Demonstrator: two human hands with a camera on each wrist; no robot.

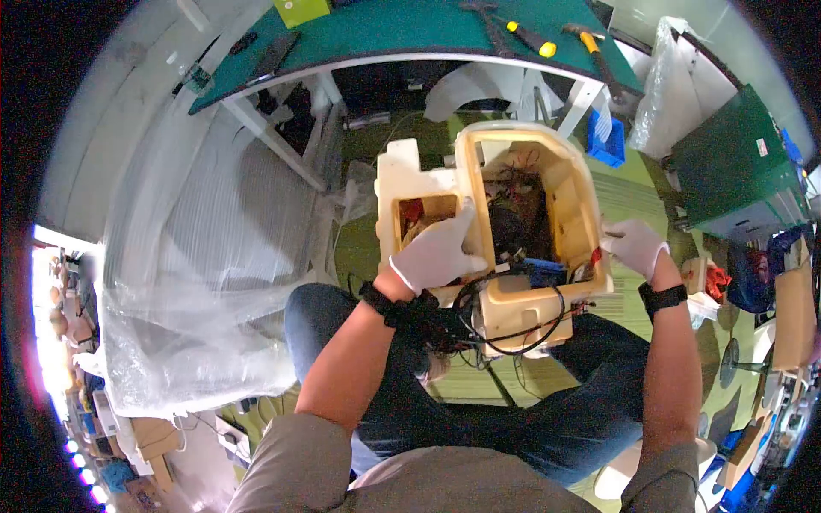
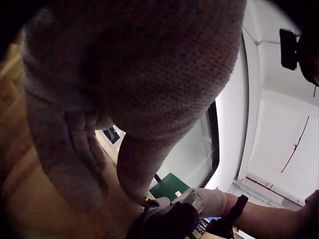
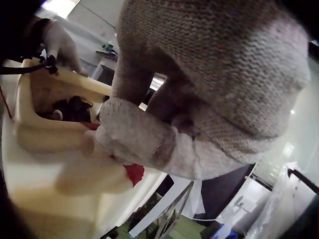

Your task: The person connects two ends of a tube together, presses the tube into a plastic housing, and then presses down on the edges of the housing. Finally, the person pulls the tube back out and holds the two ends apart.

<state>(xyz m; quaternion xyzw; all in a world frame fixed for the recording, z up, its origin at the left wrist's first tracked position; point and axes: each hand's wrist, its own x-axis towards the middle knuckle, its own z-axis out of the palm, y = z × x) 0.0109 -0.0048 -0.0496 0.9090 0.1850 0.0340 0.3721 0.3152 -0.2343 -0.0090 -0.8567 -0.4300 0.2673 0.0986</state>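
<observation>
A cream plastic housing stands before my knees in the head view, with a large cavity and a smaller one on its left. My gloved left hand holds the wall between the two cavities. Its index finger points forward along the wall; the other fingers are partly hidden. The gloved right hand grips the right rim, its fingers bent over the edge in the right wrist view. A red patch shows on the housing just under those fingers. Inside the large cavity lie wires and a blue part.
Black cables loop over the housing's near end. Ahead is a green-topped workbench with a hammer and other tools. Plastic-wrapped goods stand on the left; a blue bin and a green cabinet are on the right.
</observation>
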